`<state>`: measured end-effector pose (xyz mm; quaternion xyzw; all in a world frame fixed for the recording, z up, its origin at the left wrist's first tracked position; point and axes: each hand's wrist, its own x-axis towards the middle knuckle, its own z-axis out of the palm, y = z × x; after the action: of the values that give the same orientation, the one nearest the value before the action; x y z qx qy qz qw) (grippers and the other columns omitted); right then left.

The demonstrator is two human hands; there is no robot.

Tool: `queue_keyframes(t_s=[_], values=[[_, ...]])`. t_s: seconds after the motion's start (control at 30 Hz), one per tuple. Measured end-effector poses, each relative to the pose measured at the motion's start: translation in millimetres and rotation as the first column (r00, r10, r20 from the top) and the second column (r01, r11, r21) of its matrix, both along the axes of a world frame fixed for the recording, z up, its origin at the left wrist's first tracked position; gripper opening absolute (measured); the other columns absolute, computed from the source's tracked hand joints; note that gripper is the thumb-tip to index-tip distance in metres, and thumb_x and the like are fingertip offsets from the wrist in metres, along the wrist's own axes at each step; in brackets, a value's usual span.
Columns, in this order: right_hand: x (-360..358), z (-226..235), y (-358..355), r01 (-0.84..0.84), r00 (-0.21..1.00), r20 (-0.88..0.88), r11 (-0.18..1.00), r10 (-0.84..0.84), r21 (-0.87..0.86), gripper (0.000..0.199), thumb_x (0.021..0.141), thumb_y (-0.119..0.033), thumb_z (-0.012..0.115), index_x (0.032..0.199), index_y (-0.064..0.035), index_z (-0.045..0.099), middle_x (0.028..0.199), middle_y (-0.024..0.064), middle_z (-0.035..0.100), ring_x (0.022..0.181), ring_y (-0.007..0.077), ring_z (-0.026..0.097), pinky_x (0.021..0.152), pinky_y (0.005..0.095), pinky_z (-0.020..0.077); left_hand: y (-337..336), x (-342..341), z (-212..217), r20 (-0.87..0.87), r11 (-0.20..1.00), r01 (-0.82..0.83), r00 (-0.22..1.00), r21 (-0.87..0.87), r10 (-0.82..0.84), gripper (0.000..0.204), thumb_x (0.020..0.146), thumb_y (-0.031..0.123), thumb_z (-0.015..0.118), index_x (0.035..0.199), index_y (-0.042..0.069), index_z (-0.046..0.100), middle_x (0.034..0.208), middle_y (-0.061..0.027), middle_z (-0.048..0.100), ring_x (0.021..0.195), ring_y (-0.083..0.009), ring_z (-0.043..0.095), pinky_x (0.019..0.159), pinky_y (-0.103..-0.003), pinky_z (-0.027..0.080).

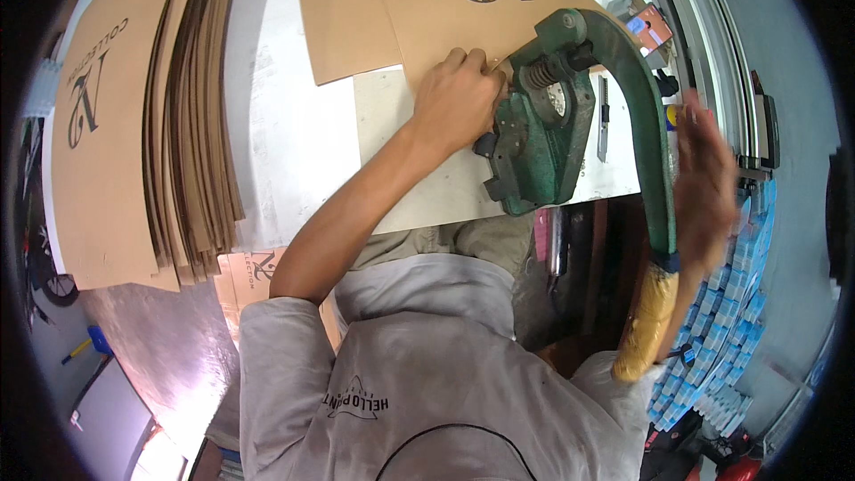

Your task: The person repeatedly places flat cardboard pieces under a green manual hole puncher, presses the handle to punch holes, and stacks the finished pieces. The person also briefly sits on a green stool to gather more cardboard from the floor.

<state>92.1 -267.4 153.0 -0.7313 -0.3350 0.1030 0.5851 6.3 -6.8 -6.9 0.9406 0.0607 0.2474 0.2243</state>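
Observation:
A green hand-lever press (543,151) stands at the table's front edge. My left hand (459,98) is at its left side, fingers curled closed over the near edge of a brown card sheet (427,18) with black lettering. The fingertips are close to the press's spring and die, and hide what lies under them. My right hand (705,183) is to the right of the long curved lever, blurred, with fingers stretched out and nothing visible in them. The lever's yellow-wrapped grip (648,316) hangs down in front of my right forearm, not held by the fingers.
A thick stack of brown card pieces (111,125) sits at the left of the white table (285,142). A utility knife (603,120) lies right of the press; small boxes (648,27) are behind it. Several blue-and-white packs (721,303) are piled at the lower right.

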Motion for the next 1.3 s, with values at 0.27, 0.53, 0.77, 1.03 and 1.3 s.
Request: queue_keyframes(t_s=[0.27,0.53,0.77,1.03,1.3], values=[[40.1,-154.0,7.5,0.116,0.974,0.227,0.871,-0.005,-0.478,0.019,0.086,-0.007,0.074,0.101,0.0047,0.07,0.093,0.0138,0.067,0.083,0.0181,0.066,0.072,0.0334,0.0514,107.8,-18.7,47.9,0.469,0.941,-0.24,0.82,-0.239,0.329,0.01,0.092,0.013,0.073,0.097,0.007,0.08,0.09,-0.0122,0.078,0.081,-0.0264,0.075,0.07,-0.035,0.059],[40.9,-173.7,5.7,0.152,0.985,0.126,0.927,-0.116,-0.343,0.008,0.092,-0.002,0.067,0.097,0.0039,0.065,0.081,0.0038,0.06,0.075,0.0121,0.054,0.07,0.0296,0.0453,126.6,-233.2,133.1,0.517,0.588,-0.352,0.28,-0.729,0.809,0.023,0.104,0.014,0.062,0.113,-0.006,0.066,0.105,-0.0168,0.07,0.089,-0.0215,0.07,0.077,-0.034,0.06],[50.7,-162.1,14.8,0.075,0.983,0.182,0.916,-0.002,-0.394,0.024,0.087,-0.007,0.073,0.105,0.0054,0.066,0.083,0.0103,0.066,0.08,0.015,0.063,0.071,0.0335,0.0493,119.8,-358.6,118.9,0.253,0.426,-0.446,0.397,-0.787,0.883,0.021,0.104,0.02,0.068,0.11,0.0,0.064,0.088,-0.0069,0.071,0.064,-0.0058,0.06,0.053,-0.02,0.044],[72.7,-172.9,-7.2,0.07,0.978,0.203,0.862,0.038,-0.502,0.016,0.088,-0.006,0.071,0.099,0.0043,0.066,0.082,0.0082,0.064,0.076,0.0137,0.057,0.069,0.033,0.0471,127.1,-388.0,120.7,0.64,0.238,-0.971,0.178,-0.007,0.747,0.018,0.101,0.016,0.073,0.1,0.0,0.064,0.069,-0.005,0.062,0.053,-0.0058,0.049,0.046,-0.022,0.036],[46.6,-145.6,48.0,-0.006,0.998,-0.065,0.994,-0.002,-0.112,0.014,0.093,-0.001,0.07,0.107,-0.0002,0.067,0.097,0.0023,0.07,0.091,0.0105,0.064,0.081,0.0274,0.0527,31.1,-167.4,71.1,0.258,0.957,-0.189,0.935,-0.222,0.244,0.021,0.08,0.001,0.084,0.097,0.001,0.072,0.07,-0.0081,0.063,0.056,-0.0181,0.059,0.052,-0.031,0.046]])
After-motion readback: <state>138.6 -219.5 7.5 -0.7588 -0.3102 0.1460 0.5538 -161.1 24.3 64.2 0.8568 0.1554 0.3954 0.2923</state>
